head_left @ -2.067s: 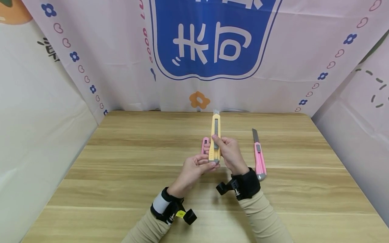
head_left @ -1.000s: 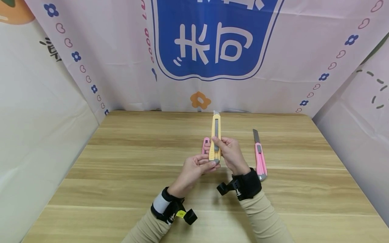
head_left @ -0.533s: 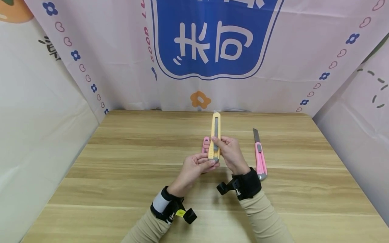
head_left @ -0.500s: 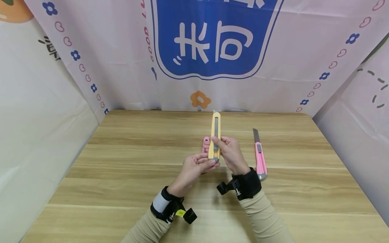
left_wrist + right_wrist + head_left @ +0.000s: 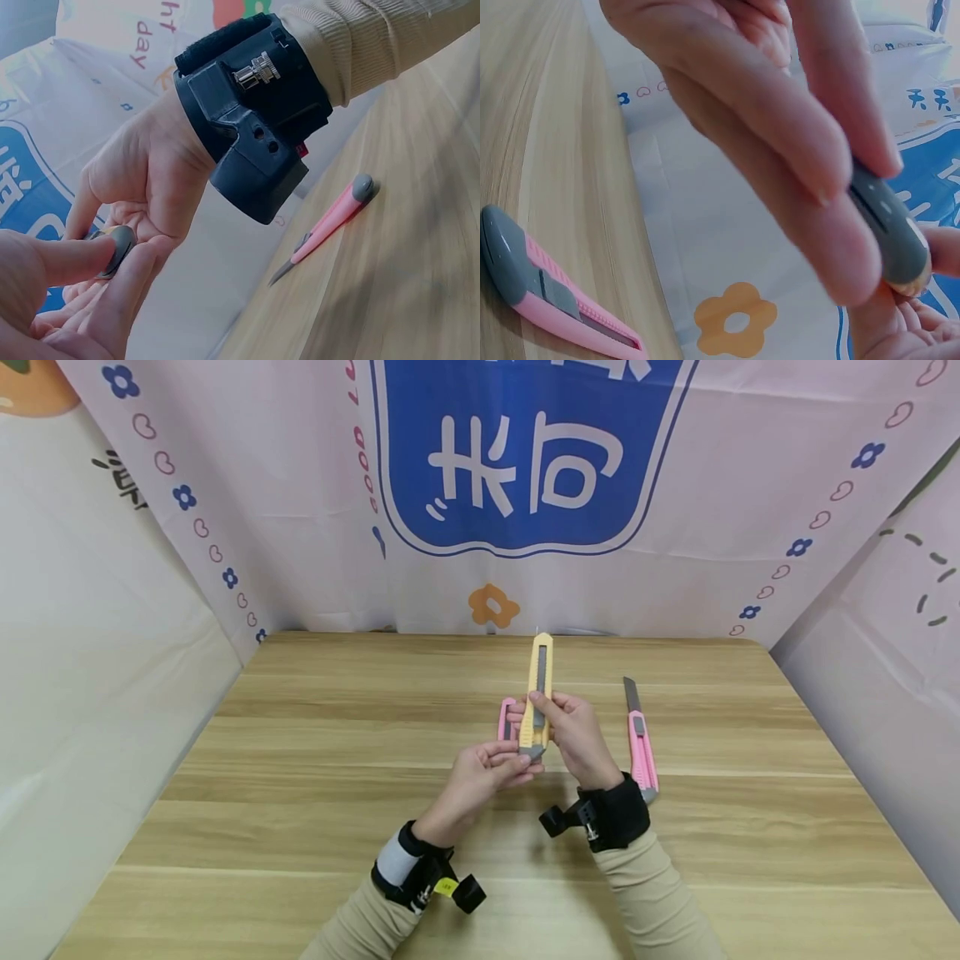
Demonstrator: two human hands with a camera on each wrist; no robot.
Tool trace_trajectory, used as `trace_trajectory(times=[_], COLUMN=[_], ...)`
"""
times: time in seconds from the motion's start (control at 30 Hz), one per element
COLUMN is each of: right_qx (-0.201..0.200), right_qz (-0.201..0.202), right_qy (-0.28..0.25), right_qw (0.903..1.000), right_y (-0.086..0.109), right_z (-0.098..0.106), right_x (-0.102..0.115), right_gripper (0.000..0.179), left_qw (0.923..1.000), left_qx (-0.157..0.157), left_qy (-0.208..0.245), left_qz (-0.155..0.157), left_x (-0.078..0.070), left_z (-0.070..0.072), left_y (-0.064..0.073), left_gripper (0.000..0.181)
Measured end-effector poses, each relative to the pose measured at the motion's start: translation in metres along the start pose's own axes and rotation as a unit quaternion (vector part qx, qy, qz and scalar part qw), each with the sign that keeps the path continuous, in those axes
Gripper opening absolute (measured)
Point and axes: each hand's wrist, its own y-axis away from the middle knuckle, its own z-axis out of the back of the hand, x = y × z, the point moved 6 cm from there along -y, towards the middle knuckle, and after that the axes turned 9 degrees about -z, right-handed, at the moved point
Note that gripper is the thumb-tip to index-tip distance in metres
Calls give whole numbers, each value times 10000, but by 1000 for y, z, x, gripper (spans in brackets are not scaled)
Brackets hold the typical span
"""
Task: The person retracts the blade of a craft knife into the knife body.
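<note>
A: Big stuff first?
B: White printed cloth (image 5: 300, 510) behind the far edge, wood tabletop (image 5: 360, 693) in front of it.
A: Hands?
B: Both on the yellow knife (image 5: 540, 672), up off the tabletop, around mid-width. Left hand (image 5: 476, 772) pinches the back end, thumb on top. Right hand (image 5: 576, 735) grips the middle, thumb on the front, fingers behind. Can't tell if the hands touch each other.
A: Axis?
B: That's the key bit. Long axis runs away from the person, nose to the far edge, leaning slightly right. Left hand owns the tail, right hand is closer to the nose.
A: Other knives?
B: Two, lying on the tabletop. Pink knife with its blade out (image 5: 641, 743) is between the right hand and the right edge, nose to the far edge. Second pink knife (image 5: 506, 718) is behind the hands, partly covered; no blade showing.
A: Small parts?
B: Grey end cap (image 5: 532, 752) under the left thumb. Thin blade sliver (image 5: 537, 629) at the yellow nose. Slider position: can't tell.
</note>
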Motion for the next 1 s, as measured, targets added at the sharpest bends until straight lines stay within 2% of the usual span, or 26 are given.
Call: trace_trajectory(times=[0.17, 0.33, 0.7, 1.0], right_qx=[42, 212, -50, -7], right_qz=[-51, -141, -208, -41], right_qy=[-81, -218, 36, -90], right_qw=[9999, 9994, 9998, 10000], right_y=[-1, -1, -2, 0], right_z=[-2, -4, -3, -3], right_x=[-1, -2, -5, -3], right_gripper=[46, 47, 47, 44], left_qw=[9999, 9999, 9999, 10000], left_qx=[46, -49, -4, 16], left_qy=[-5, -15, -31, -40], left_qz=[-92, -103, -97, 11], left_x=[-1, -2, -1, 0], left_z=[0, 1, 2, 1], left_y=[0, 1, 1, 0], left_gripper=[35, 36, 36, 33])
